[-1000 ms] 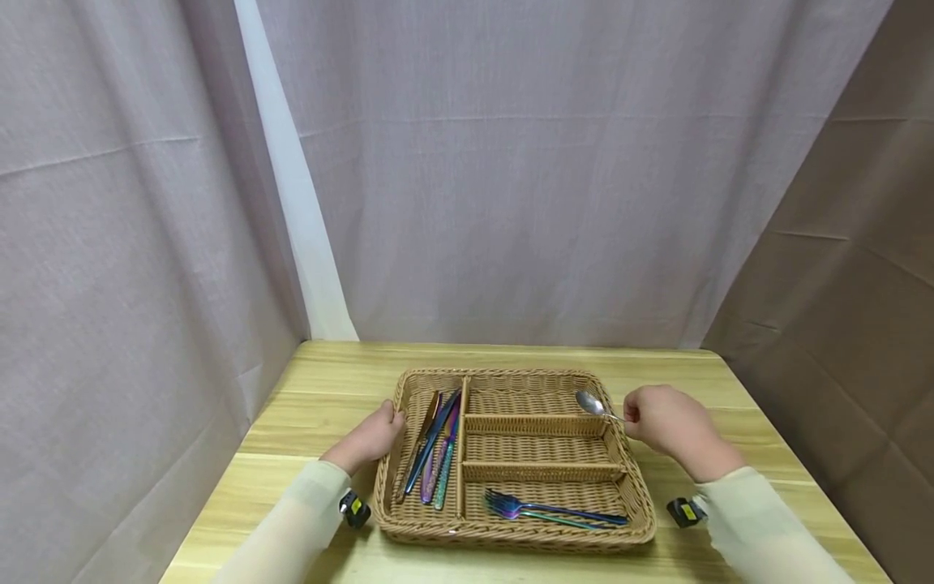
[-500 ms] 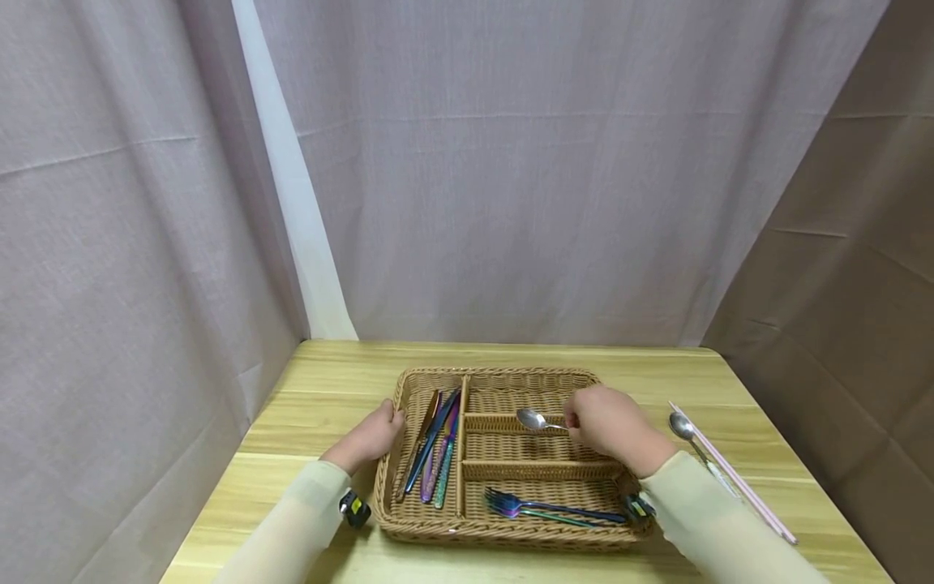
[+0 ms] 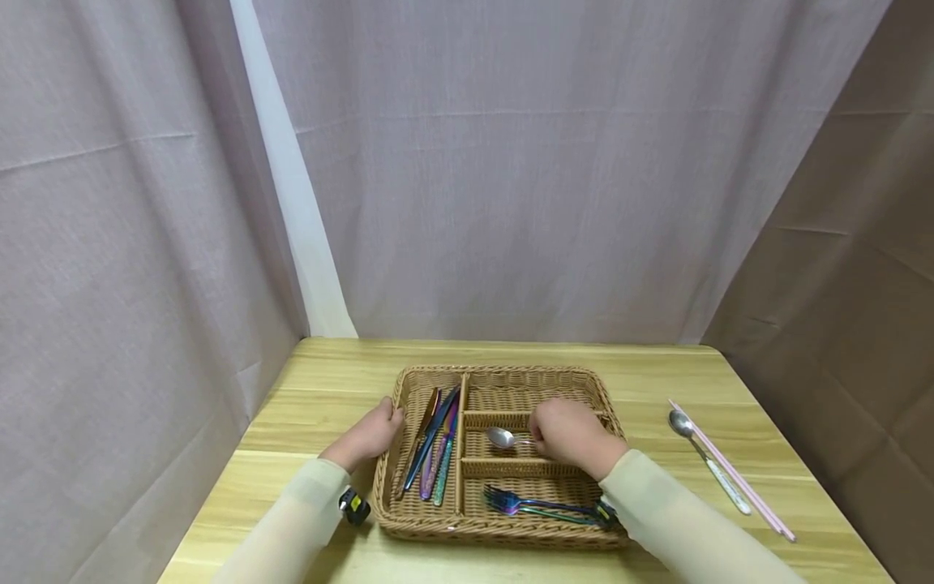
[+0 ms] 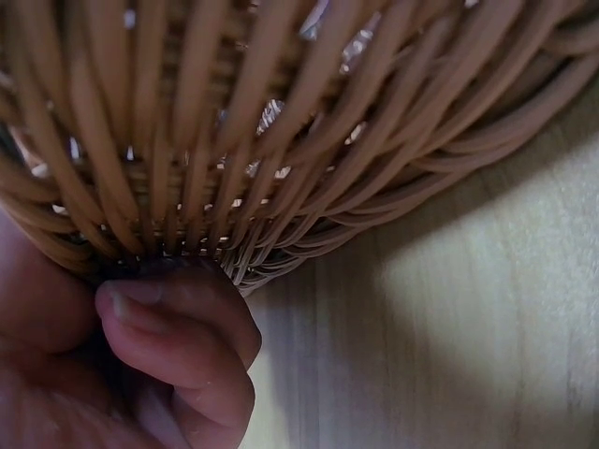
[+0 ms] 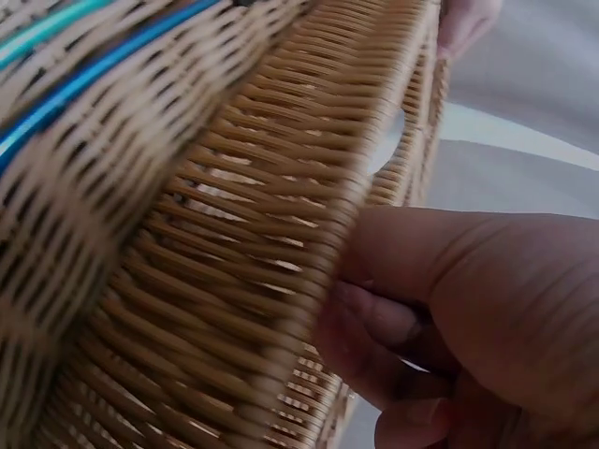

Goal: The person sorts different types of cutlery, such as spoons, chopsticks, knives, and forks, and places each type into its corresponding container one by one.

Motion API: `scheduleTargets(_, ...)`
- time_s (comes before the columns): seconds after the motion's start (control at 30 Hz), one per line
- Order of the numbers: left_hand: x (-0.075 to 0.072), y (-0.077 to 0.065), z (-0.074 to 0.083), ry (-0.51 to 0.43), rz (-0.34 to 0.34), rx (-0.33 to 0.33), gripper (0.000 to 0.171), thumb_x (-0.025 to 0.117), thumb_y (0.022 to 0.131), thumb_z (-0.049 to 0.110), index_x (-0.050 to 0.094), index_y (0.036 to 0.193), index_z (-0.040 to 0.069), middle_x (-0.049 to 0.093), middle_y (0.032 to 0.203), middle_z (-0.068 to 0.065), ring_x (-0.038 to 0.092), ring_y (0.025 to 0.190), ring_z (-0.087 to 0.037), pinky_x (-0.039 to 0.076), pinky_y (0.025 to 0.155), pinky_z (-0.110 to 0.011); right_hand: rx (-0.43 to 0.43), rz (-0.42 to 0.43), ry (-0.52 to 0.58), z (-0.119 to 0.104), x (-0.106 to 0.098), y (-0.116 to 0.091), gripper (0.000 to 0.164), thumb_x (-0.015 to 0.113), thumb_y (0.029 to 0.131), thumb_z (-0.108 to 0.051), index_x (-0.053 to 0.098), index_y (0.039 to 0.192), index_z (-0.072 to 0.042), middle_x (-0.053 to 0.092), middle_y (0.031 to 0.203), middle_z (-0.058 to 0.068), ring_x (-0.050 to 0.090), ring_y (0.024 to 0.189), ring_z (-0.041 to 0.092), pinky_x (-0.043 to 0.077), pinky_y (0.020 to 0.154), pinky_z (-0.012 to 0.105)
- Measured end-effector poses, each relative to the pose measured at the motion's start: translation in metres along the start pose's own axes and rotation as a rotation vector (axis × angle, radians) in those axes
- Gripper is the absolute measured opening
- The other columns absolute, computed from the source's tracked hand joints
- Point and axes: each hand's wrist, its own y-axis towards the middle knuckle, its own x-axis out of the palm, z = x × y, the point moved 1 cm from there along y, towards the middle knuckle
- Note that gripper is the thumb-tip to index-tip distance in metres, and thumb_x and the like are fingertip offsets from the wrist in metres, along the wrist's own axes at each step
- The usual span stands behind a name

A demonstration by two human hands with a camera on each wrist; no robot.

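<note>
Spoon [image 3: 500, 438] at middle of basket [image 3: 430, 529].
Right hand [image 3: 572, 434] pinched it in fingers; left hand [image 3: 370, 430] curled fingers round left rim.

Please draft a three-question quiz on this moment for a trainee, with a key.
1. Multiple choice: who has a spoon in their grip? A) left hand B) right hand
2. True or false: the forks and knives share one compartment.
3. Short answer: which utensil lies beside the pink chopsticks on the table?

Key: 1. B. 2. False; a divider separates forks from knives. 3. Another spoon.
</note>
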Motion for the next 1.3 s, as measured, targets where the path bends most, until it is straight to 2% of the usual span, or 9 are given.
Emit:
scheduleTargets(0.13, 0.0, 0.0, 0.001, -0.005, 0.0, -0.009, 0.044, 0.037, 0.119, 0.022, 0.042, 0.146, -0.012, 0.057, 0.141, -0.037, 0.061, 0.129, -0.044, 0.052, 0.111, -0.06, -0.014, -0.013, -0.012, -0.001, 0.005, 0.004, 0.047, 0.075, 0.086, 0.004, 0.045, 0.06, -0.022, 0.037, 0.058, -0.01, 0.03, 0.056, 0.009, 0.031, 0.053, 0.029)
scheduleTargets(0.2, 0.0, 0.001, 0.001, -0.009, 0.003, -0.015, 0.044, 0.037, 0.12, 0.022, 0.042, 0.147, -0.012, 0.056, 0.143, -0.037, 0.06, 0.131, -0.044, 0.051, 0.112, -0.06, -0.015, -0.018, -0.028, -0.001, 0.008, 0.006, 0.046, 0.078, 0.086, 0.002, 0.05, 0.06, -0.022, 0.044, 0.058, -0.01, 0.036, 0.056, 0.009, 0.036, 0.052, 0.03)
scheduleTargets(0.37, 0.001, 0.0, 0.0, 0.017, 0.003, -0.007, 0.044, 0.038, 0.119, 0.021, 0.042, 0.145, -0.014, 0.055, 0.143, -0.039, 0.059, 0.132, -0.046, 0.051, 0.111, -0.061, -0.028, -0.028, -0.057, -0.003, 0.015, 0.011, 0.043, 0.082, 0.085, 0.001, 0.055, 0.059, -0.022, 0.05, 0.06, -0.01, 0.041, 0.057, 0.009, 0.044, 0.052, 0.032)
scheduleTargets(0.47, 0.001, -0.001, -0.001, 0.028, 0.007, -0.003, 0.044, 0.038, 0.119, 0.021, 0.042, 0.145, -0.015, 0.056, 0.141, -0.04, 0.06, 0.129, -0.046, 0.052, 0.108, -0.061, -0.037, -0.045, -0.07, -0.004, 0.018, 0.015, 0.043, 0.079, 0.084, 0.003, 0.054, 0.059, -0.022, 0.048, 0.059, -0.011, 0.038, 0.057, 0.009, 0.043, 0.052, 0.031)
scheduleTargets(0.6, 0.001, 0.0, -0.002, 0.017, 0.011, -0.002, 0.042, 0.038, 0.119, 0.02, 0.043, 0.143, -0.014, 0.058, 0.136, -0.037, 0.062, 0.123, -0.043, 0.054, 0.105, -0.059, -0.044, -0.065, -0.069, -0.004, 0.021, 0.018, 0.046, 0.072, 0.083, 0.006, 0.048, 0.057, -0.023, 0.038, 0.055, -0.012, 0.03, 0.056, 0.009, 0.034, 0.052, 0.029)
scheduleTargets(0.8, 0.0, 0.001, -0.002, 0.014, 0.015, 0.003, 0.038, 0.038, 0.119, 0.019, 0.045, 0.14, -0.012, 0.059, 0.134, -0.036, 0.062, 0.122, -0.041, 0.055, 0.104, -0.059, -0.049, -0.084, -0.087, -0.004, 0.022, 0.023, 0.051, 0.067, 0.081, 0.009, 0.04, 0.053, -0.024, 0.028, 0.051, -0.012, 0.025, 0.054, 0.01, 0.028, 0.051, 0.03)
scheduleTargets(1.03, 0.001, 0.002, -0.003, 0.029, 0.019, 0.01, 0.038, 0.038, 0.119, 0.019, 0.045, 0.139, -0.012, 0.059, 0.133, -0.036, 0.061, 0.127, -0.044, 0.05, 0.11, -0.061, -0.029, -0.106, -0.074, -0.001, 0.032, 0.028, 0.052, 0.067, 0.081, 0.008, 0.04, 0.054, -0.025, 0.031, 0.053, -0.012, 0.026, 0.056, 0.01, 0.028, 0.052, 0.03)
scheduleTargets(1.17, 0.001, 0.003, -0.004, 0.033, 0.019, 0.01, 0.04, 0.038, 0.119, 0.02, 0.045, 0.141, -0.013, 0.059, 0.134, -0.037, 0.061, 0.127, -0.044, 0.05, 0.11, -0.061, -0.021, -0.117, -0.064, -0.001, 0.034, 0.029, 0.05, 0.06, 0.079, 0.011, 0.036, 0.053, -0.025, 0.024, 0.052, -0.012, 0.022, 0.056, 0.011, 0.022, 0.052, 0.03)
scheduleTargets(1.3, 0.001, 0.004, -0.005, 0.025, 0.016, 0.008, 0.038, 0.039, 0.119, 0.021, 0.046, 0.138, -0.012, 0.06, 0.131, -0.035, 0.061, 0.124, -0.042, 0.051, 0.109, -0.061, -0.016, -0.116, -0.057, -0.002, 0.033, 0.028, 0.051, 0.058, 0.077, 0.012, 0.035, 0.052, -0.026, 0.021, 0.051, -0.013, 0.021, 0.055, 0.011, 0.022, 0.052, 0.029)
